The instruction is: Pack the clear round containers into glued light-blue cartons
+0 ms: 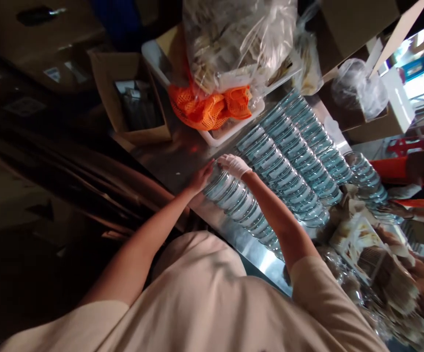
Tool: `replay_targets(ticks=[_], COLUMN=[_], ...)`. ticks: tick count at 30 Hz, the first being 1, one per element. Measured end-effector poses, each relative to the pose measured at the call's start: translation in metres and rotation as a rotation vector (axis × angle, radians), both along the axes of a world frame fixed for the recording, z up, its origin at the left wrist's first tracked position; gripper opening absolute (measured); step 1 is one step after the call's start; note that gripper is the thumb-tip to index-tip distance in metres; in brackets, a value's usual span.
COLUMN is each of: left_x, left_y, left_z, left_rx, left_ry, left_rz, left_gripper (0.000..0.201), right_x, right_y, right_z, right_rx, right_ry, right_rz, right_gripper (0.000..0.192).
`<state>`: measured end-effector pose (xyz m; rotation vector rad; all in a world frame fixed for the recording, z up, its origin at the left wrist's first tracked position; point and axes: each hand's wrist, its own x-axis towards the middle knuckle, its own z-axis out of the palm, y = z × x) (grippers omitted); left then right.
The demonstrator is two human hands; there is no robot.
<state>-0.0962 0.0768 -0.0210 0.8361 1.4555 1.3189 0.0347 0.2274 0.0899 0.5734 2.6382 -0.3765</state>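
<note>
Round clear glass jars (243, 208) stand close together in a row along the near side of a metal table (182, 168). At the far end of this row, both my hands close around the last glass jar (217, 180). My bare left hand (201, 178) lies against its left side. Across its top and right side curl the fingers of my right hand (234, 166), which wears a white glove. My hands partly hide this jar, so its full shape does not show.
More rows of glass jars (285, 171) fill the table to the right. Beyond stand a white bin (215, 142) with orange netting (212, 107), a large plastic bag (241, 44) and a cardboard box (127, 93). At right, another person's hand (395, 209) is near jars and stacked brown material (391, 278).
</note>
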Motion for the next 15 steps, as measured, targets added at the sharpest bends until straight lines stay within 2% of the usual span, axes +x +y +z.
replay_targets(ticks=[4, 8, 12, 15], left_x=[-0.005, -0.006, -0.007, -0.008], left_y=[0.001, 0.002, 0.004, 0.003], left_z=[-0.002, 0.004, 0.01, 0.011], left_rx=[-0.007, -0.038, -0.079, -0.103], left_ry=[-0.075, -0.128, -0.132, -0.126], left_rz=[-0.036, -0.07, -0.073, -0.065], left_gripper=[0.062, 0.067, 0.067, 0.066], right_x=[-0.01, -0.015, -0.013, -0.009], right_y=[0.011, 0.006, -0.002, -0.003], right_z=[-0.014, -0.004, 0.007, 0.009], right_rx=[-0.021, 0.006, 0.038, 0.033], right_ry=[-0.009, -0.04, -0.036, -0.048], right_rz=[0.024, 0.055, 0.106, 0.133], right_gripper=[0.043, 0.047, 0.041, 0.037])
